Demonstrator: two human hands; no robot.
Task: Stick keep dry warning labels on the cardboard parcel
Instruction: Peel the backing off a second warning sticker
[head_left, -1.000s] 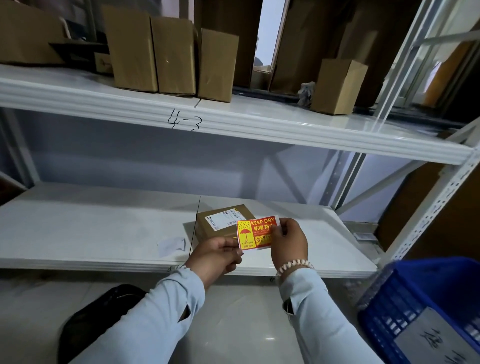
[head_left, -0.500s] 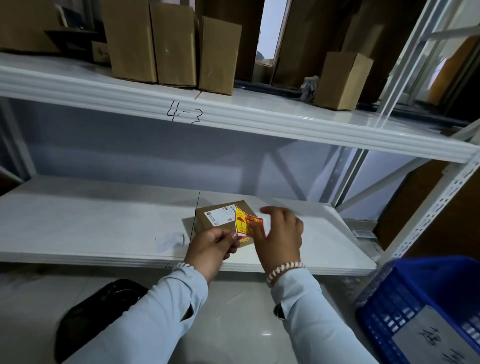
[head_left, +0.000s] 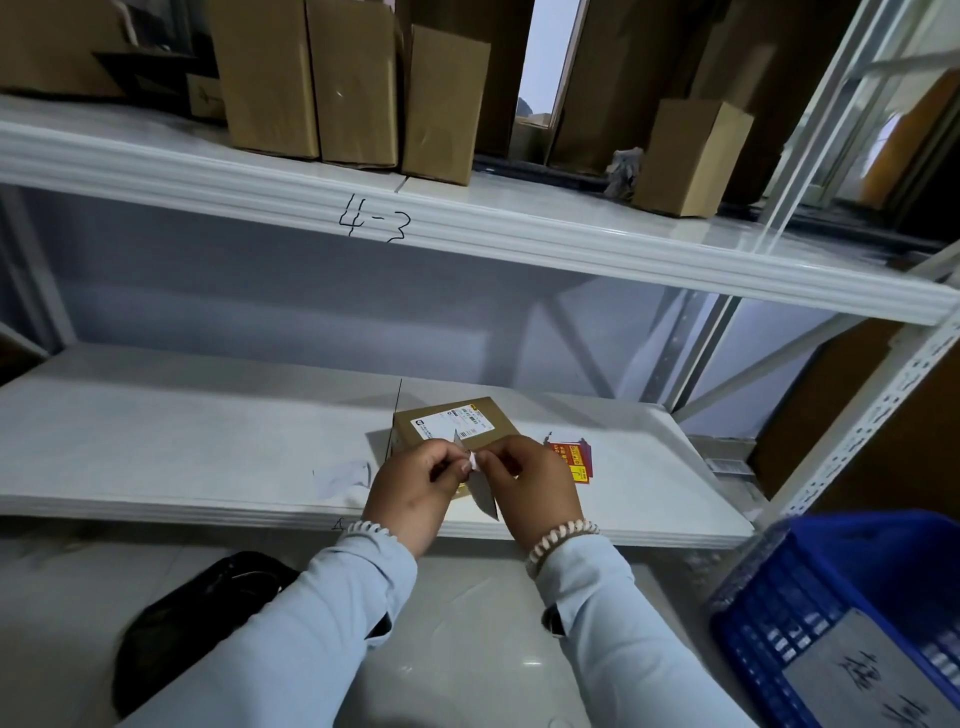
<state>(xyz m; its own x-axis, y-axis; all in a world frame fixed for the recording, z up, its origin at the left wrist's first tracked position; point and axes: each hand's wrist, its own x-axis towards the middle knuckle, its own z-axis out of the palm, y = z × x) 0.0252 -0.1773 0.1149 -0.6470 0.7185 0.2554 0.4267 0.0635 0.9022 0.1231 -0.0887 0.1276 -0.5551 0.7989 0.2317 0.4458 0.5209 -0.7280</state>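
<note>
Cardboard parcel (head_left: 457, 423) flat, skewed rightward

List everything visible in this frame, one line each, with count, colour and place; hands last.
cardboard parcel: one, brown with a white shipping label, lower shelf, behind the hands
label sheet: one, grey-white back showing, pinched between both hands
keep dry labels: small stack, red and yellow, lower shelf right of parcel
upright boxes: four, brown, upper shelf marked 4-3
crate: one, blue, lower right
bag: one, black, floor
left hand: pinches sheet
right hand: pinches sheet
</note>
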